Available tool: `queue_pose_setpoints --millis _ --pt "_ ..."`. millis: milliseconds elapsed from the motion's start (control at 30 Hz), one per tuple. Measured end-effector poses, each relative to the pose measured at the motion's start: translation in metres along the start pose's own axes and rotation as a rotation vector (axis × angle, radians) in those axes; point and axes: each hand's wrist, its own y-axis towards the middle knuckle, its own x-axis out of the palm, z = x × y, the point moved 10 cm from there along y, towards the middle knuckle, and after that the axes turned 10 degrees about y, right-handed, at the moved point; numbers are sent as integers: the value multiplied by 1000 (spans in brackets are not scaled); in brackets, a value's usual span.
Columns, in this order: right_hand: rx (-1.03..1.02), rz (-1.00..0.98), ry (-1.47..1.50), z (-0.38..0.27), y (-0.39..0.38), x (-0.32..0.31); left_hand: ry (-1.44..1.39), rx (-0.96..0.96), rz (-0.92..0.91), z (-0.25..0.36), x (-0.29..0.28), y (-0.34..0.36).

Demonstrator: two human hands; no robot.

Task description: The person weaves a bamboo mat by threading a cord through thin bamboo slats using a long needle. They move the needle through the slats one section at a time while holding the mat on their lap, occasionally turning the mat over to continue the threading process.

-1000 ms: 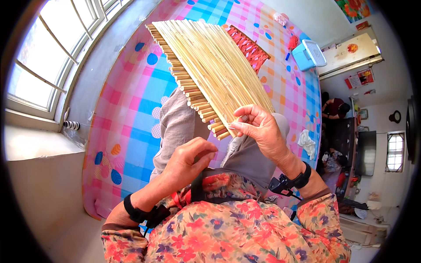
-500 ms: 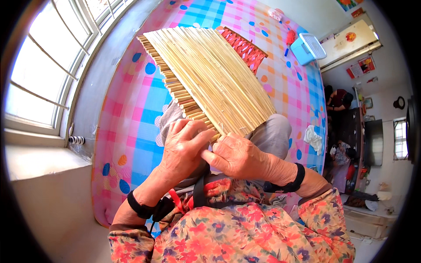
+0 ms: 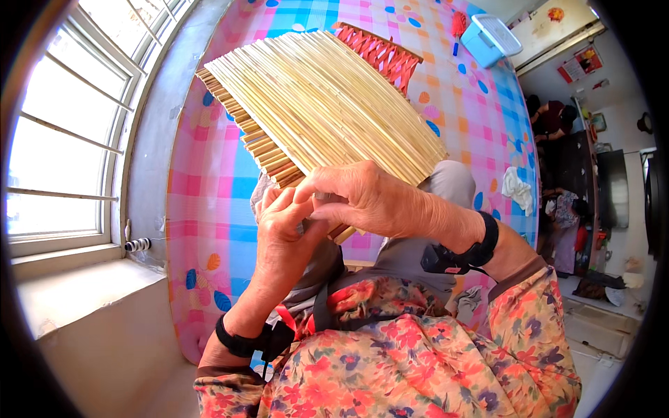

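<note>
A mat of pale yellow stalks (image 3: 327,104), laid side by side in rows, rests on my lap, slanting from upper left to lower right. Along its left side the cut ends of a lower layer of stalks (image 3: 254,139) stick out. At the mat's near corner, my left hand (image 3: 282,223) is raised with thumb and fingers pinched together. Meeting its fingertips from the right, my right hand (image 3: 369,198) curls over the mat's near edge, also pinched. Whatever lies between the fingers is hidden.
A red lattice piece with a wooden bar (image 3: 380,56) lies beyond the mat on the checked bed cover (image 3: 202,244). Farther right are a blue lidded box (image 3: 488,42) and a white cloth (image 3: 517,189). A barred window (image 3: 63,139) stands left. Two other people sit at far right.
My right hand has lifted and moved over toward the left hand's fingertips. My left hand has turned more upright. The mat appears shifted slightly left as the view has moved.
</note>
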Motion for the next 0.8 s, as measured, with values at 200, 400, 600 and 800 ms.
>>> queue_pose_setpoints --millis 200,400,600,800 --pt "227 160 548 40 -20 -18 -51 -18 4 3 -2 -1" --pt "5 255 -175 28 -58 -47 122 176 -21 32 -5 -8" --pt "171 246 -220 39 -82 -29 185 296 -23 44 4 -18" --pt "178 187 -433 39 -73 -20 175 303 -6 44 11 -22"
